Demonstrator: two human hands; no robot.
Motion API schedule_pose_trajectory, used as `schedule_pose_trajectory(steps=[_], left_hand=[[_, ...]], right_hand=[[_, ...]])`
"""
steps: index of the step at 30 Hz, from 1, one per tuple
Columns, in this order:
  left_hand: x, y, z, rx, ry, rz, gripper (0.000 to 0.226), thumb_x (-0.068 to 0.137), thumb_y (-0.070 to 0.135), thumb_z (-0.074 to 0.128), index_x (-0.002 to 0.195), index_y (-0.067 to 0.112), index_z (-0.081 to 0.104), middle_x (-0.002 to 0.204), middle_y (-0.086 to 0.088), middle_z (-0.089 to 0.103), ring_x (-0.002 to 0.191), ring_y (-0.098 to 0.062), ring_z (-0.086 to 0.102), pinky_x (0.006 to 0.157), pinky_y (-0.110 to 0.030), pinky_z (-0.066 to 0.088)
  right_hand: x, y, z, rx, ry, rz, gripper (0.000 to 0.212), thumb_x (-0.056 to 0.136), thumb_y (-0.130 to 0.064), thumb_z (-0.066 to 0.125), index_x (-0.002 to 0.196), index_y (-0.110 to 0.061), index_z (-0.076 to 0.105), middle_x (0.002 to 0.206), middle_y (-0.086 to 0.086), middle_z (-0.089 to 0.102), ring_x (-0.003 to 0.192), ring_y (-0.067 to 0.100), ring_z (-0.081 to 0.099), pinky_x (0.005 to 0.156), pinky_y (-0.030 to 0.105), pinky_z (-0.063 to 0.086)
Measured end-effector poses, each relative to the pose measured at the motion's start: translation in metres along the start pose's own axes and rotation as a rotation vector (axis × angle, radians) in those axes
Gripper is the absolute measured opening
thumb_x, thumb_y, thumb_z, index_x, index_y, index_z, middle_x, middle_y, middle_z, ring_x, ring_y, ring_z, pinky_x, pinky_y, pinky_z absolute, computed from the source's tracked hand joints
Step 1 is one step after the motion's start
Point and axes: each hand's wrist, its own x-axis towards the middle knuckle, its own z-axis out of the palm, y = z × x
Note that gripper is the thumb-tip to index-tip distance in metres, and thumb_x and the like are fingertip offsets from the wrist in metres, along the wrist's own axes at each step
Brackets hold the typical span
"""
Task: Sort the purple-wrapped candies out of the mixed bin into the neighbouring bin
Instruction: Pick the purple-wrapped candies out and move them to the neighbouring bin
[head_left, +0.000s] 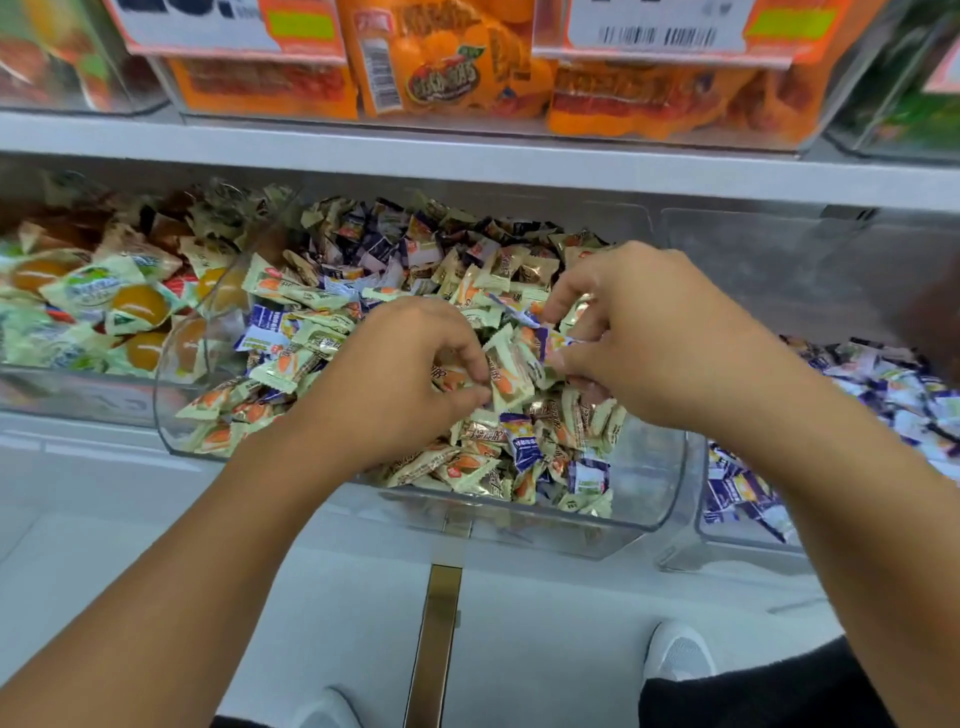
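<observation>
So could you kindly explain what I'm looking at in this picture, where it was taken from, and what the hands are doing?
This single picture comes from a camera worn on a person's head, looking down at their own bare hands; there is no machine. Both hands reach into a clear mixed bin of cream, gold and purple-wrapped candies on a shop shelf. The right hand pinches a purple-wrapped candy at its fingertips. The left hand has its fingers curled among the cream wrappers, though exactly what it grips is hard to tell. To the right stands the neighbouring bin, holding mostly purple candies. To the left, another bin holds different sweets.
</observation>
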Motion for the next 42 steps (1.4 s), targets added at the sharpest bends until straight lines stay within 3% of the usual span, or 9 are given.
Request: schedule_pose_trajectory(steps=[5, 10, 16, 20, 25, 30, 33, 37, 42], left_hand=[[0.002, 0.011, -0.001, -0.026, 0.172, 0.041, 0.005, 0.078, 0.030, 0.077, 0.079, 0.030, 0.072, 0.085, 0.011, 0.060, 0.086, -0.008, 0.056, 0.081, -0.030, 0.047], [0.002, 0.018, 0.007, 0.132, -0.086, 0.012, 0.026, 0.073, 0.052, 0.078, 0.087, 0.032, 0.070, 0.080, 0.016, 0.060, 0.077, -0.003, 0.056, 0.068, -0.031, 0.052], [0.006, 0.015, -0.003, 0.319, -0.130, -0.061, 0.045, 0.069, 0.048, 0.086, 0.109, 0.037, 0.069, 0.107, 0.016, 0.055, 0.106, -0.013, 0.048, 0.091, -0.041, 0.048], [0.005, 0.013, -0.004, 0.318, -0.166, -0.105, 0.042, 0.072, 0.040, 0.086, 0.110, 0.039, 0.069, 0.104, 0.014, 0.046, 0.104, -0.012, 0.043, 0.090, -0.036, 0.044], [0.005, 0.010, -0.002, 0.271, -0.213, -0.096, 0.041, 0.073, 0.037, 0.086, 0.110, 0.037, 0.069, 0.103, 0.014, 0.045, 0.105, -0.011, 0.044, 0.092, -0.035, 0.045], [0.004, 0.016, -0.009, -0.097, -0.151, -0.101, 0.054, 0.062, 0.051, 0.088, 0.111, 0.036, 0.069, 0.103, 0.022, 0.063, 0.096, 0.004, 0.057, 0.079, -0.016, 0.048], [0.009, 0.021, -0.005, -0.262, -0.053, -0.110, 0.034, 0.075, 0.037, 0.083, 0.106, 0.028, 0.073, 0.091, 0.015, 0.070, 0.084, 0.001, 0.065, 0.071, -0.014, 0.054], [0.012, 0.012, 0.000, -0.115, 0.023, -0.152, 0.012, 0.090, 0.025, 0.072, 0.100, 0.019, 0.074, 0.082, 0.012, 0.067, 0.074, -0.002, 0.063, 0.069, -0.022, 0.056], [0.010, 0.009, -0.002, -0.015, 0.047, -0.143, 0.021, 0.102, 0.019, 0.044, 0.119, 0.021, 0.056, 0.097, 0.008, 0.049, 0.084, -0.010, 0.048, 0.069, -0.029, 0.035]], right_hand=[[0.004, 0.017, -0.013, -0.041, 0.118, -0.012, 0.020, 0.094, -0.017, 0.053, 0.090, -0.013, 0.072, 0.093, 0.009, 0.071, 0.070, 0.023, 0.061, 0.063, 0.031, 0.051], [0.007, 0.016, -0.003, -0.007, 0.067, -0.077, 0.025, 0.089, -0.018, 0.059, 0.074, 0.002, 0.065, 0.079, 0.016, 0.068, 0.068, 0.022, 0.062, 0.063, 0.033, 0.051], [0.001, 0.009, 0.004, -0.176, -0.131, -0.200, 0.009, 0.088, -0.021, 0.073, 0.094, -0.027, 0.076, 0.081, -0.016, 0.062, 0.067, -0.002, 0.056, 0.065, 0.022, 0.042], [-0.005, -0.002, 0.030, -0.399, -0.383, -0.174, 0.051, 0.073, -0.038, 0.087, 0.119, -0.026, 0.067, 0.111, 0.001, 0.067, 0.100, 0.024, 0.064, 0.083, 0.038, 0.054], [0.003, 0.005, 0.038, -0.456, -0.180, -0.240, 0.023, 0.090, -0.025, 0.070, 0.074, -0.017, 0.056, 0.072, 0.002, 0.054, 0.062, 0.021, 0.053, 0.056, 0.031, 0.046], [0.016, 0.013, 0.006, -0.176, -0.116, -0.251, 0.031, 0.085, -0.040, 0.075, 0.072, -0.012, 0.070, 0.060, 0.006, 0.056, 0.055, 0.018, 0.044, 0.050, 0.030, 0.036], [0.024, 0.014, 0.003, -0.021, -0.034, -0.269, 0.022, 0.077, -0.037, 0.084, 0.075, -0.017, 0.074, 0.071, 0.012, 0.064, 0.062, 0.021, 0.051, 0.058, 0.034, 0.042], [0.034, 0.018, 0.007, -0.013, 0.018, -0.180, 0.024, 0.074, -0.033, 0.087, 0.093, -0.024, 0.077, 0.075, -0.009, 0.058, 0.068, 0.006, 0.049, 0.058, 0.023, 0.035], [0.034, 0.016, 0.028, -0.279, 0.031, -0.155, 0.037, 0.074, -0.050, 0.083, 0.085, -0.017, 0.072, 0.075, -0.002, 0.064, 0.073, 0.020, 0.061, 0.067, 0.033, 0.053]])
